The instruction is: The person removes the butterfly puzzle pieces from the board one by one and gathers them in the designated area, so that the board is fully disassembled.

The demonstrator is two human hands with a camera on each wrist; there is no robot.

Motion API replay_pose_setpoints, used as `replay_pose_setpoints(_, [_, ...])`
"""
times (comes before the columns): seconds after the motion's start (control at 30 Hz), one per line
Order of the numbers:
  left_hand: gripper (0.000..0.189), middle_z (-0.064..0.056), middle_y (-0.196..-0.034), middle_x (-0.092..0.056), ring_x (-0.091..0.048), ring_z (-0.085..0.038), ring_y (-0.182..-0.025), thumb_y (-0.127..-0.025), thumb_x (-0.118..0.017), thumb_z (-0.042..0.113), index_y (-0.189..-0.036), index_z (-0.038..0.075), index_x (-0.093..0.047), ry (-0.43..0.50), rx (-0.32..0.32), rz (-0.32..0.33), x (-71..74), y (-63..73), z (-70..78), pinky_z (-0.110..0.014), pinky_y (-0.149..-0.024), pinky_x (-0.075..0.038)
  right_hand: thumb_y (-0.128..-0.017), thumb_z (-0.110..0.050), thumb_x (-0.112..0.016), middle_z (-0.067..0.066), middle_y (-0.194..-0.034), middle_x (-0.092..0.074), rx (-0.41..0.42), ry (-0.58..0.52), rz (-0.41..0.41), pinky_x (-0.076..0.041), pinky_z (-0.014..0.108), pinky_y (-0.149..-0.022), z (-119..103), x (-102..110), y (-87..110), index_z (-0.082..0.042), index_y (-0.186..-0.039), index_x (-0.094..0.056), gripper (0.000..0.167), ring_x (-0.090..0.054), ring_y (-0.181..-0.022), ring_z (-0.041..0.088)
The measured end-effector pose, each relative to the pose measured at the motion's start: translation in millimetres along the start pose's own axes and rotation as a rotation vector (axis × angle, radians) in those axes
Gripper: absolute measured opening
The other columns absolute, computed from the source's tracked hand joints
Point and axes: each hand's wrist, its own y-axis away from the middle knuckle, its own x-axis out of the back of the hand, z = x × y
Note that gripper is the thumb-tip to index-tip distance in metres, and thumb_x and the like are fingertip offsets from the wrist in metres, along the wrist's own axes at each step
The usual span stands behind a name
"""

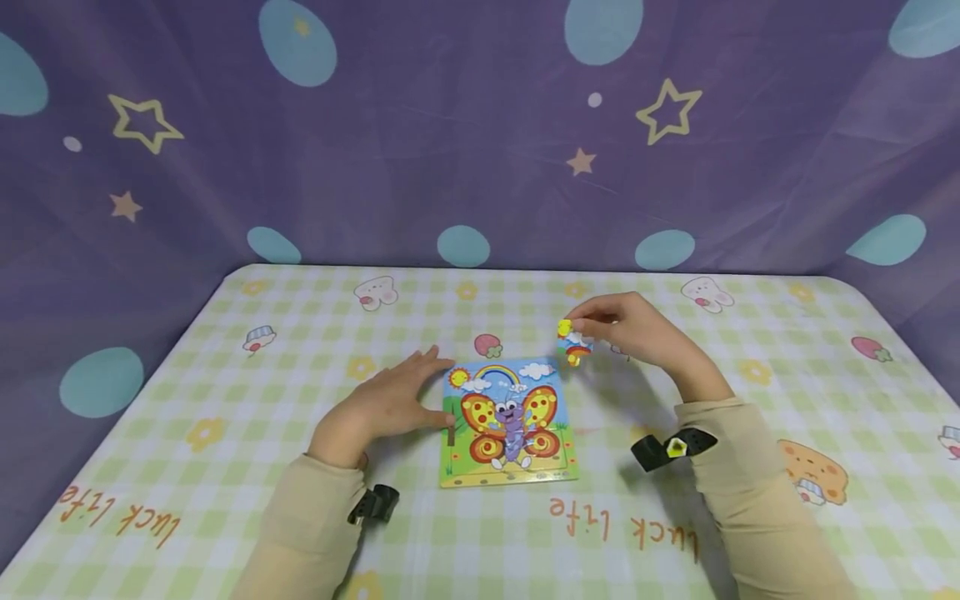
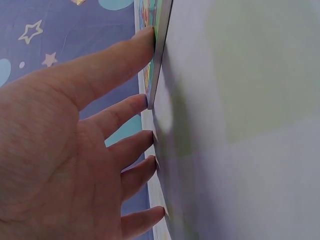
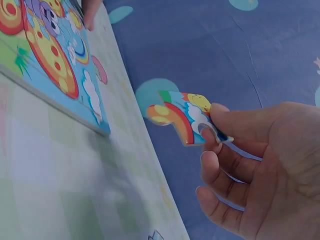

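A square butterfly puzzle board point(image 1: 510, 471) lies flat on the table, with a sun, a rainbow and clouds along its far side. My left hand point(image 1: 390, 400) rests at the board's left edge, fingers spread and fairly straight. In the left wrist view the thumb point(image 2: 140, 47) touches the board, and the other fingertips come down at its corner and on the cloth. Above the table, past the board's far right corner, my right hand point(image 1: 633, 329) pinches a puzzle piece point(image 3: 187, 117) between thumb and index finger. The piece shows part of a sun, cloud and orange-red curve.
A green-and-white checked tablecloth point(image 1: 225, 383) with printed flowers, strawberries and lettering covers the table. Behind its far edge hangs a purple curtain point(image 1: 480, 150) with stars and blue ovals. Black straps point(image 1: 375, 504) circle both wrists over beige sleeves.
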Motion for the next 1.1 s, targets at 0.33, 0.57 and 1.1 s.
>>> replay_pose_setpoints(0.33, [0.079, -0.009, -0.164, -0.017, -0.013, -0.033, -0.15, -0.086, -0.075, 0.039, -0.153, 0.02, -0.04, -0.003, 0.015, 0.003, 0.7, 0.5, -0.3, -0.066, -0.115, -0.016, -0.098, -0.017, -0.063, 0.014, -0.106, -0.071, -0.053, 0.007, -0.003, -0.049, 0.03, -0.071, 13.8, 5.2, 0.0, -0.001, -0.114, -0.071, 0.024, -0.06, -0.083, 0.02])
replay_pose_setpoints(0.57, [0.08, -0.009, -0.164, -0.019, -0.015, -0.034, -0.149, -0.081, -0.08, 0.04, -0.15, 0.021, -0.044, -0.001, 0.004, 0.008, 0.2, 1.5, -1.1, -0.066, -0.114, -0.019, -0.099, -0.016, -0.062, 0.012, -0.098, -0.071, -0.078, 0.017, -0.017, -0.047, 0.03, -0.062, 21.6, 2.7, -4.0, -0.001, -0.113, -0.071, 0.022, -0.055, -0.069, 0.018])
replay_pose_setpoints(1.1, [0.078, -0.008, -0.163, -0.022, -0.019, -0.034, -0.149, -0.08, -0.081, 0.04, -0.148, 0.021, -0.046, -0.019, 0.022, 0.02, 0.3, 3.4, 1.6, -0.065, -0.113, -0.022, -0.097, -0.008, -0.062, 0.007, -0.082, -0.068, -0.073, 0.018, -0.108, -0.043, 0.026, -0.057, 43.9, -3.8, -19.1, 0.003, -0.113, -0.07, 0.022, -0.054, -0.064, 0.014])
